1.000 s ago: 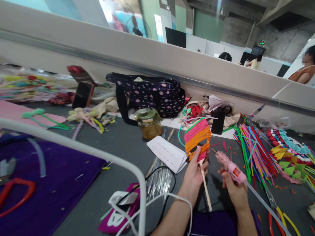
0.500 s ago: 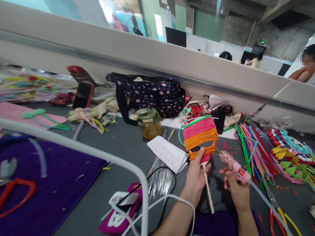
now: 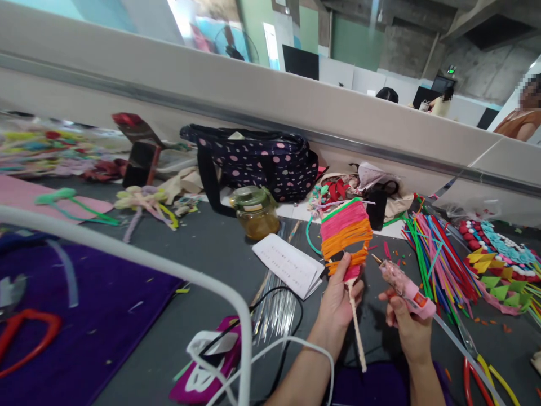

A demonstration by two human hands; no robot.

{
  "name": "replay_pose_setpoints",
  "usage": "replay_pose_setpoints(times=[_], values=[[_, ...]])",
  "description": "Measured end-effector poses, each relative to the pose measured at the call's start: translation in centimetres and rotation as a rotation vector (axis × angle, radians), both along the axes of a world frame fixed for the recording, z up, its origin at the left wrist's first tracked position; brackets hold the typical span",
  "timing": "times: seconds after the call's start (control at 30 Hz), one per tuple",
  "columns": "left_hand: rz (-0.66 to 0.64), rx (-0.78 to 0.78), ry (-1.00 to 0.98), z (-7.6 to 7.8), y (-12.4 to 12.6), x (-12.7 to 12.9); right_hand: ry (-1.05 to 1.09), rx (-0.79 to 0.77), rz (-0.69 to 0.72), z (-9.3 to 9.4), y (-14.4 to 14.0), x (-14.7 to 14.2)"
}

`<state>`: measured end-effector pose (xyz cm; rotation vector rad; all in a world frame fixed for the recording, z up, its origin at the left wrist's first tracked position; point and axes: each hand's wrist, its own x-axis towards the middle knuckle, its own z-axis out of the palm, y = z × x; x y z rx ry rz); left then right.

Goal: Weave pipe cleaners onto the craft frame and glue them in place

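Note:
My left hand (image 3: 340, 290) is closed round the lower end of a small fan-shaped craft piece (image 3: 346, 228), banded in green, pink and orange strips. A gap shows between two orange bands, and a pale wrapped stick (image 3: 357, 330) hangs down below the hand. My right hand (image 3: 408, 321) grips a pink hot glue gun (image 3: 408, 288). Its metal nozzle points up and left, a short way from the right edge of the fan-shaped piece. A clear glue stick (image 3: 456, 341) runs out of the gun's back end.
Colourful pipe cleaners (image 3: 443, 259) and scissors (image 3: 475, 349) lie at right. Folded white paper (image 3: 289, 265), a glass jar (image 3: 256, 214) and a patterned bag (image 3: 257, 163) stand left and behind. A white curved tube (image 3: 203, 276) crosses the near left, over purple cloth (image 3: 114, 316).
The glue gun has moved slightly right and away from the fan-shaped piece's edge. The piece has turned a little in my left hand's grip.

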<state>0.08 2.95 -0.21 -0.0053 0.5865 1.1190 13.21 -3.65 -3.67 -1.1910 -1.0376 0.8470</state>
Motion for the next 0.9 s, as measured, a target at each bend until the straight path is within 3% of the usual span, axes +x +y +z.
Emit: replay_pose_setpoints(times=[0.17,0.53,0.9], values=[[-0.088,-0.055,-0.102,0.0,0.1,-0.2,-0.123,-0.003,0.010,0.0,-0.1,-0.2],[-0.103,-0.025,-0.174,-1.6,0.4,-0.1,-0.313,0.005,0.048,1.3,-0.2,-0.1],[-0.146,-0.034,-0.177,-1.2,0.2,0.1,-0.421,0.058,0.039,2.4,-0.2,-0.3]])
